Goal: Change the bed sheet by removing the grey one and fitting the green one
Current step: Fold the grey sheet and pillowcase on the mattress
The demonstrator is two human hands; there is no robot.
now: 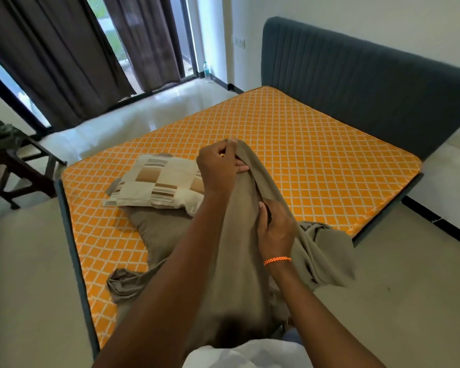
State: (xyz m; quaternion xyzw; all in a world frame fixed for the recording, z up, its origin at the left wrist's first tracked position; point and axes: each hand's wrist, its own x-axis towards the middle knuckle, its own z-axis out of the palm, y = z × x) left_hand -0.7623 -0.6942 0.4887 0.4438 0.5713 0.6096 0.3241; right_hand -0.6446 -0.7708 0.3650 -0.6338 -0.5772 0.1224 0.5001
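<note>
Grey sheet (239, 235) already off the orange mattress (316, 160), gathered at the near edge and lifted in both hands; left hand (218, 166) raised, thumb and curled fingers pinching the top hem; right hand (275, 229) lower down, fingers curled round a fold of the same cloth, an orange thread band (277, 260) at its wrist; loose tails trailing over the near corner and off toward the floor on the right; a corner also lying tucked beneath the striped pillow (160, 184). Green sheet (0, 136) seemingly the dark green bundle on the wooden stool (19, 168) at far left, well apart from the bed, untouched. Likely step in hand: bundling or folding the grey one to carry it clear. To do well: keep the high pinch firm and feed cloth up hand over hand, matching hems rather than wadding; free the part under the pillow by lifting the pillow, not by tugging; gather the trailing ends before stepping away, to avoid dragging or treading on them; set the bundle away from the stool, keeping the two sheets apart; then move the pillow off, leaving the mattress bare for fitting.
</note>
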